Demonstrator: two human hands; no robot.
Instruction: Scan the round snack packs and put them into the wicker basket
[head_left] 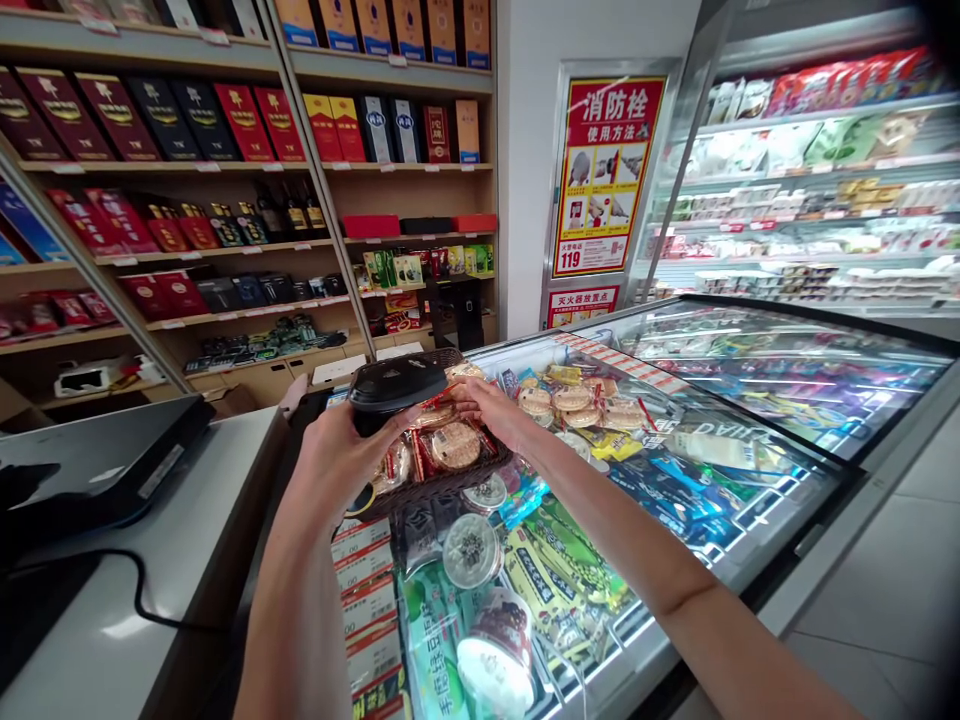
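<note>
My left hand (337, 445) is closed on the near left side of a black plastic container (397, 380) with a rounded top, its thumb along the lower edge. The container is tilted over a dark brown woven basket (435, 488). Round biscuits (455, 445) in clear and red wrappers fill the basket. My right hand (484, 405) reaches in from the right, its fingertips pinched at a red-edged biscuit wrapper (437, 400) beside the container. The fingers partly hide what they pinch. The basket rests on the glass top of a chest freezer (750, 485).
Ice cream tubs (471, 550) and packets lie under the freezer glass. Price labels (367, 590) line its left edge. At left, a counter (187, 540) carries a flat grey device (97, 460) and a black cable (139, 590). Shelves of boxed goods (240, 120) stand behind.
</note>
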